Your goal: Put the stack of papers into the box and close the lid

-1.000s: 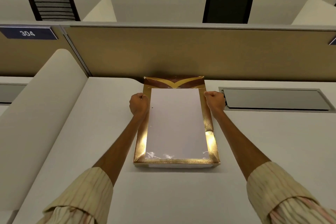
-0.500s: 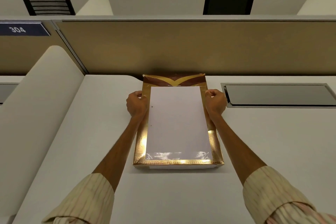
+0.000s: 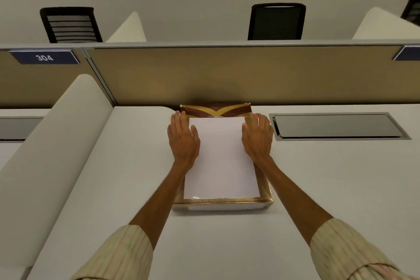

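White paper stack (image 3: 220,157) lay inside shiny gold cardboard box (image 3: 265,191) on pale desk (image 3: 318,184), lid up at back; left hand (image 3: 183,138) and right hand (image 3: 258,137) rested flat, fingers released, on its side edges

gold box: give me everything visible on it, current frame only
The gold box is a shallow rectangular tray with shiny foil-like walls and a white front face, open, lying flat on the desk. Its brown-and-gold lid stands against the partition. White papers fill it. The left hand and right hand rest open over its side rims.
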`<state>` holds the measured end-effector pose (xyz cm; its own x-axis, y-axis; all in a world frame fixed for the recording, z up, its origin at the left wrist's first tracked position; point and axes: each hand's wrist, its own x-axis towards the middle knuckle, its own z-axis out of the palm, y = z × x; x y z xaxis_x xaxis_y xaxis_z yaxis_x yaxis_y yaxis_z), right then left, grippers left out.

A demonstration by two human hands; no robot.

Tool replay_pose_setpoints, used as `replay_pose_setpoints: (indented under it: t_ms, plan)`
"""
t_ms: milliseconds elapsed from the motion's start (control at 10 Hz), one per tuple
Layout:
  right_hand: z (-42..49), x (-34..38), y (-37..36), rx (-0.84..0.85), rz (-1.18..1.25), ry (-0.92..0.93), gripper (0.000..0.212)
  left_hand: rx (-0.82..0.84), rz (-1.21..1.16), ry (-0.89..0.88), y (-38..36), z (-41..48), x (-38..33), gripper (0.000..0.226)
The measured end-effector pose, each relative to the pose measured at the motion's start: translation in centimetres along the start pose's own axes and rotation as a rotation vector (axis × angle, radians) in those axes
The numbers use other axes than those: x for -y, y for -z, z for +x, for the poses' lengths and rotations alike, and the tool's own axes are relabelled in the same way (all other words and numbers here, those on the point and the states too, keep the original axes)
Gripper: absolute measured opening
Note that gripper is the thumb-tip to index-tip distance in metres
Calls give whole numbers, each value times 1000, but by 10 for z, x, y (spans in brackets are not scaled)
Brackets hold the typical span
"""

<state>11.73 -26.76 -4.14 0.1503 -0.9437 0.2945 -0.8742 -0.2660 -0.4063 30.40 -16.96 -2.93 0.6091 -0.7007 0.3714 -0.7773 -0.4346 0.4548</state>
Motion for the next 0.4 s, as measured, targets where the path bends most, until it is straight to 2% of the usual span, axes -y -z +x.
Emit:
replay_pose_setpoints:
  t_ms: [200,400]
  plan:
    - [0,31,71,-205,84,145,53,-72,-26,-186,43,9,-29,63]
    - [6,64,173,-378,146,291,63,-149,-30,-331,106,33,-74,73]
